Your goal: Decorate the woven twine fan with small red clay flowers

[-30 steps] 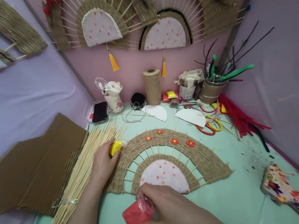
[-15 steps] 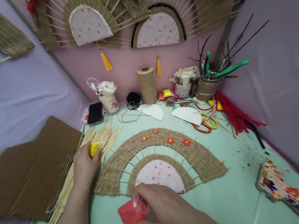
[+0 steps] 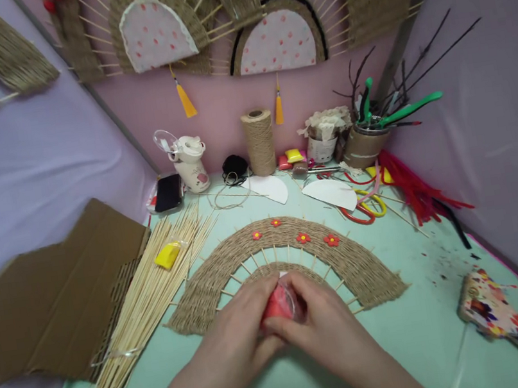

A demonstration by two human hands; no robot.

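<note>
Both of my hands meet over the lower middle of a woven jute fan [image 3: 347, 262] lying on the mint table. My left hand [image 3: 241, 333] and my right hand [image 3: 324, 323] are closed together around a red lump of clay in clear wrap [image 3: 278, 302]. They hide most of the fan's pink dotted centre. Small red flowers [image 3: 302, 237] sit along the fan's arc. A yellow clay pack [image 3: 167, 255] lies alone on the bamboo skewers [image 3: 147, 295] to the left.
Corrugated cardboard [image 3: 54, 289] lies at the left. Along the back stand a twine spool [image 3: 258, 134], a white mug, a phone, clay packs and a tool pot [image 3: 366, 145]. Scissors [image 3: 363, 207] and red pipe cleaners lie right; a floral object [image 3: 506, 319] sits near right.
My left hand let go of the yellow clay pack on the skewers and came to the centre. My right hand moved the red clay up over the fan, where both hands now grip it.
</note>
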